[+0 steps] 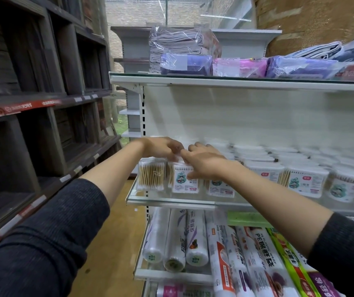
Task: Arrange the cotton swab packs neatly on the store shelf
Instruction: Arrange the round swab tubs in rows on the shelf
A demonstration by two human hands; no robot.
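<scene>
- Two hands: left hand [163,147] fingers curled atop the cotton swab packs [184,179]; right hand [203,160] grips one pack
- Six front packs visible on the glass shelf [171,200]
- Three rolls [174,239] below

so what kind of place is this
Most likely a small household-goods shop. White retail shelving carries rows of cotton swab packs with printed labels, rolls of plastic wrap lie below, and bagged towels sit on top. Both hands, left and right, are on the packs.

"PE" on wrap roll [263,251]
</scene>
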